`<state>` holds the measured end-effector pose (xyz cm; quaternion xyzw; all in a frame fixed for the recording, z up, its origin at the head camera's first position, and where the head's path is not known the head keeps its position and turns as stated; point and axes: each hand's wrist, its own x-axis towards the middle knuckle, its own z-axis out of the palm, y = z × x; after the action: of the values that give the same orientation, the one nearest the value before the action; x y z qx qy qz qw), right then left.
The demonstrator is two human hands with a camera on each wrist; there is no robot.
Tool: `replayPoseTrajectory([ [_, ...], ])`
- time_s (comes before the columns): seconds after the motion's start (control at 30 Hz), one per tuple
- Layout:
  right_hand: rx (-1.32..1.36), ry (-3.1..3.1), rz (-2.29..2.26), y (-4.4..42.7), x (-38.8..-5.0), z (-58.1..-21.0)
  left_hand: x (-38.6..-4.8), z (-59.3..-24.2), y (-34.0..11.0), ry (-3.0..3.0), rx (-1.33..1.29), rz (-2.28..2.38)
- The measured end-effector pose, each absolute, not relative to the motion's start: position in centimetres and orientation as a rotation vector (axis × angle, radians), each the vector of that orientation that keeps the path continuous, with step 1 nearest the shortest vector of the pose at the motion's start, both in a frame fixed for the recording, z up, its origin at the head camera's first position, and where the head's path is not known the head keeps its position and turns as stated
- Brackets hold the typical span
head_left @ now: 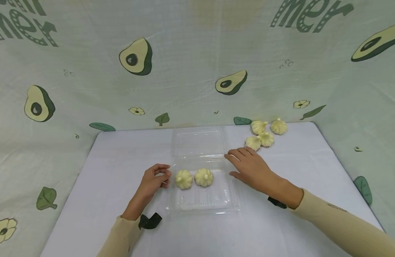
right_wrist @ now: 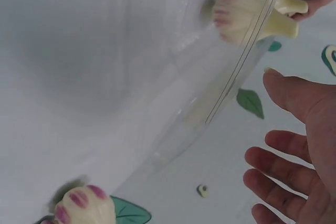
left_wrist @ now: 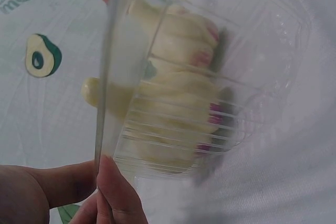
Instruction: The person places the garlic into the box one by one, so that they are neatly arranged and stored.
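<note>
Two pale garlic bulbs, a left one (head_left: 183, 179) and a right one (head_left: 203, 177), sit side by side in the base of a clear plastic clamshell box (head_left: 204, 203). Its lid (head_left: 199, 142) lies folded back behind. My left hand (head_left: 156, 180) pinches the box's left rim between thumb and fingers, as the left wrist view shows up close. My right hand (head_left: 250, 169) is near the box's right back corner, fingers spread and holding nothing. In the right wrist view its fingertips (right_wrist: 257, 156) are apart from the box.
Several more garlic bulbs (head_left: 266, 139) lie grouped at the table's back right, just beyond my right hand. A white cloth covers the table (head_left: 120, 153). Behind it hangs an avocado-print cloth (head_left: 184, 71). Dark bands (head_left: 150, 221) are at both wrists.
</note>
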<state>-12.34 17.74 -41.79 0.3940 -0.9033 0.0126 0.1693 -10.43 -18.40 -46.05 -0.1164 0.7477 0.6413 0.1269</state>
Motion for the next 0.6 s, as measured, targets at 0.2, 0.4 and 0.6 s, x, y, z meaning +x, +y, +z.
replayPoseTrajectory([
  [0.2,0.958,-2.676,0.051,20.7,-12.5,-41.8,-10.4,-46.1,-18.4,2.180,-0.339,1.861],
  [0.4,0.839,-2.704,0.068,23.3,-12.7,-42.3,-10.4,-46.2,-18.5,2.180,-0.337,1.865],
  [0.6,0.726,-2.700,0.070,26.0,-13.2,-43.0,-10.4,-46.1,-18.4,2.178,-0.331,1.871],
])
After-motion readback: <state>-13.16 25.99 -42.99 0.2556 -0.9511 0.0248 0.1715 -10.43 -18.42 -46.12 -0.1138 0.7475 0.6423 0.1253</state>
